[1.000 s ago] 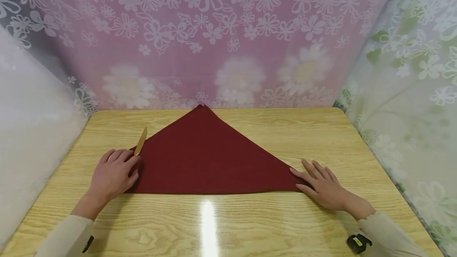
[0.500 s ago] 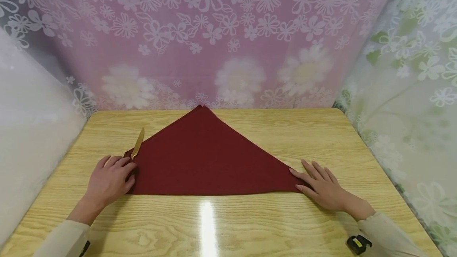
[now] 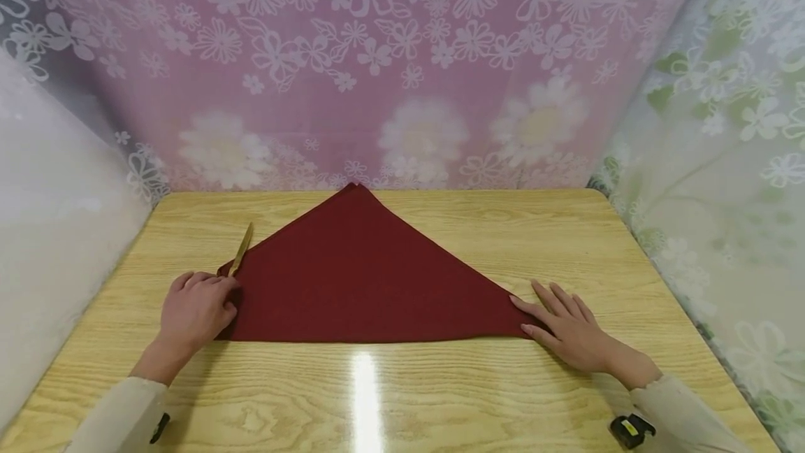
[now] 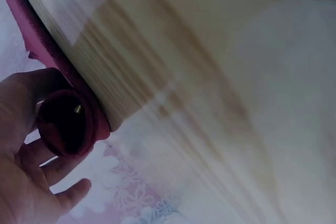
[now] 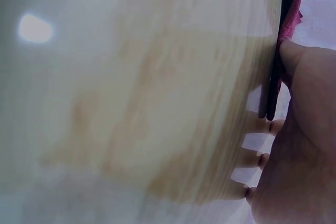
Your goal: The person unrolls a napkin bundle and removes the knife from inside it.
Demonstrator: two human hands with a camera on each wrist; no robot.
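A dark red cloth napkin [image 3: 365,278], folded into a triangle, lies with its peak toward the far table edge. At its left end my left hand [image 3: 196,312] curls round the rolled-up part of the cloth; in the left wrist view the open end of this roll [image 4: 67,124] shows a small gold glint inside. The blade of a gold table knife [image 3: 242,249] sticks out beyond the fingers, its handle hidden by cloth and hand. Over the right corner my right hand [image 3: 566,331] rests with fingers spread, thumb on the cloth [image 5: 294,9].
A wood-grain table [image 3: 440,397] carries the cloth. Pink flowered fabric [image 3: 402,89] hangs behind the far edge, with pale sheets at both sides. A black tape measure with a yellow label [image 3: 631,430] is near the right sleeve; a dark object [image 3: 160,428] shows beside the left sleeve.
My left hand, the rolled end and the knife have shifted slightly left. My right hand has stayed in place on the right corner.
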